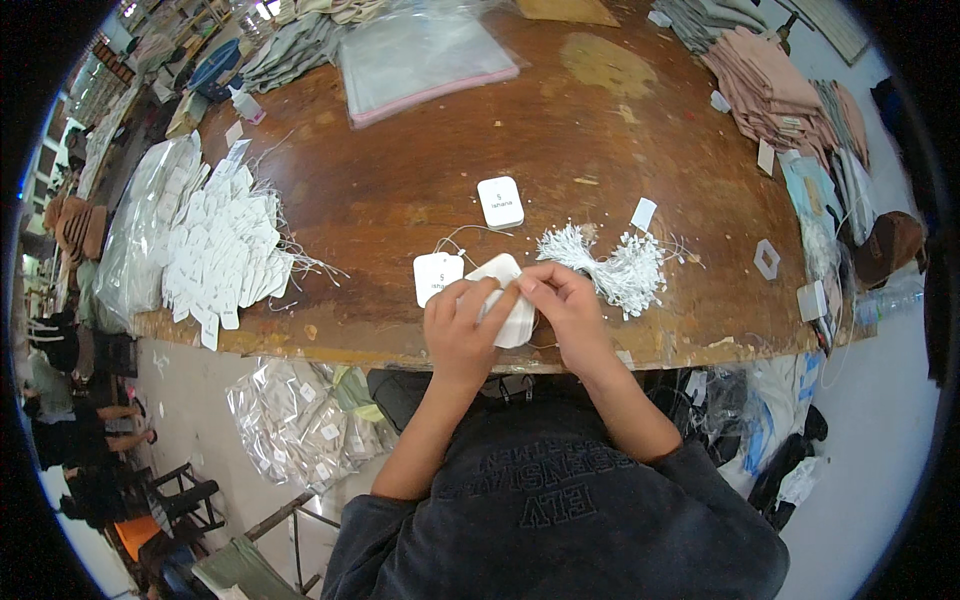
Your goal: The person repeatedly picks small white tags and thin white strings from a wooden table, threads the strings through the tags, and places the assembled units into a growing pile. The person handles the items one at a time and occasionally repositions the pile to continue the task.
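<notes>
Near the table's front edge, both my hands are on a small stack of white cardboard tags (516,326). My left hand (462,325) grips the stack from the left, its fingers lying over the top. Against the upper right corner of the stack, my right hand (566,310) pinches with thumb and forefinger; what is between them is too small to make out. A white printed tag (437,278) with a thin string lies just beyond my left fingers. Farther off sits another white tag stack (500,203). To the right spreads a bundle of white tag strings (605,265).
A heap of strung white tags (225,240) covers the table's left side beside a clear plastic bag (145,225). Clear plastic sleeves (420,65) lie at the back. Folded pink garments (770,90) are piled at the far right. Bagged goods (305,420) rest below the table's front edge.
</notes>
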`<move>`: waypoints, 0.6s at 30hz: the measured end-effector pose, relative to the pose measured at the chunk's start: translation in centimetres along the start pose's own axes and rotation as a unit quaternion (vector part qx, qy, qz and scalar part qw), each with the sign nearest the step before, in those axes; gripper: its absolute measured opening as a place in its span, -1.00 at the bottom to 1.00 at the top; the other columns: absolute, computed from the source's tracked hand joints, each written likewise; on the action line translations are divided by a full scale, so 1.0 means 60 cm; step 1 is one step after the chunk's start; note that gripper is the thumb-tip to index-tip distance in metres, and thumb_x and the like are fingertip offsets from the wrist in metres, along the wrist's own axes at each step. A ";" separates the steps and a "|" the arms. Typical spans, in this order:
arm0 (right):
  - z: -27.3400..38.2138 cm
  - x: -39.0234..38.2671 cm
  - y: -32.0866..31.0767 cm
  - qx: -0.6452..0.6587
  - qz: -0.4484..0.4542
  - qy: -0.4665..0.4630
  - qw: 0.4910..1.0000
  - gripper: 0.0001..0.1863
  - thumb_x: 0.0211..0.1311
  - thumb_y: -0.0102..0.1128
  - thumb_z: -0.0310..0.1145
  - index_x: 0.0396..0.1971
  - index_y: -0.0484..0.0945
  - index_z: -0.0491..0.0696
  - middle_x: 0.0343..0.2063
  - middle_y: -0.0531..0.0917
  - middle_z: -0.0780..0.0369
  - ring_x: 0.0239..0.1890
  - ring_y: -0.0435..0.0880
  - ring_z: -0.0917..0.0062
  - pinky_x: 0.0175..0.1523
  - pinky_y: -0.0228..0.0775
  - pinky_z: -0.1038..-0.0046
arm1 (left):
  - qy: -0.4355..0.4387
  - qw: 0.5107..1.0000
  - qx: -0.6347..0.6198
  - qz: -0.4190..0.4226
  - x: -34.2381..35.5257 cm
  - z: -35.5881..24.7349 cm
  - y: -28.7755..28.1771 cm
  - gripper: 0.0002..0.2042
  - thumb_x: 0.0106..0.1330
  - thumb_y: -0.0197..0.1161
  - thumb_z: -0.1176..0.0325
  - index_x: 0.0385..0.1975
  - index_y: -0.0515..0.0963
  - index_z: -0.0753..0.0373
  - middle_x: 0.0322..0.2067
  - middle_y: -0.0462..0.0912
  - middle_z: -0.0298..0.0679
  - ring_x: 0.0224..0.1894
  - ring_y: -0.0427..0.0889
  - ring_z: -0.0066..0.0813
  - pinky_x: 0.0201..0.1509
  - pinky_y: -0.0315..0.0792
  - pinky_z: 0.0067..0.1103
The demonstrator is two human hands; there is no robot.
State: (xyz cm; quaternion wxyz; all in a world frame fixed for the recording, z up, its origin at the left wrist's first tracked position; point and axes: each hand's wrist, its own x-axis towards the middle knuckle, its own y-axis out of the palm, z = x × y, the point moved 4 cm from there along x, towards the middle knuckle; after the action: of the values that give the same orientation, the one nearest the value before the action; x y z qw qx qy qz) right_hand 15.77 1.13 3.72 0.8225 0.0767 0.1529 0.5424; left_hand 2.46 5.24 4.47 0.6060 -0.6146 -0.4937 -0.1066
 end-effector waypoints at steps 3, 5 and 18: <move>-0.004 0.014 -0.030 -0.082 0.016 -0.029 0.996 -0.83 0.24 0.27 -0.38 -0.46 0.53 -0.14 -0.59 0.50 0.42 -0.51 0.39 0.79 -0.44 0.19 0.67 | 0.079 0.997 -0.021 0.007 -0.007 -0.019 -0.004 -0.67 -0.03 0.24 0.36 -0.20 0.67 -0.05 -0.21 0.55 -0.44 -0.16 0.52 -0.41 -0.18 0.34 -0.45; 0.020 0.021 -0.065 -0.221 -0.089 -0.153 0.959 -0.83 0.21 0.28 -0.40 -0.51 0.54 -0.14 -0.61 0.49 0.41 -0.53 0.36 0.78 -0.45 0.19 0.64 | 0.046 0.996 -0.080 0.012 -0.009 -0.016 -0.005 -0.70 -0.05 0.27 0.37 -0.24 0.67 -0.03 -0.26 0.57 -0.42 -0.19 0.54 -0.43 -0.18 0.34 -0.46; 0.076 0.018 -0.140 -0.593 -0.181 -0.264 0.739 -0.88 0.14 0.26 -0.36 -0.49 0.58 -0.09 -0.38 0.59 0.24 -0.25 0.53 0.30 -0.12 0.28 0.29 | -0.321 0.917 -0.221 -0.083 -0.010 0.096 -0.037 -0.87 0.22 0.26 0.49 -0.27 0.55 0.37 -0.32 0.60 -0.14 -0.28 0.57 -0.37 -0.15 0.43 -0.53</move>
State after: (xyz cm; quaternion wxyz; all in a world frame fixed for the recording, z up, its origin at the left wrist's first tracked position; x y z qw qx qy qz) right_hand 24.97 -1.07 5.39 0.7918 -0.3155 -0.4117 0.3224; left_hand -2.16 9.36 4.09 0.2527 -0.6905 -0.6751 -0.0601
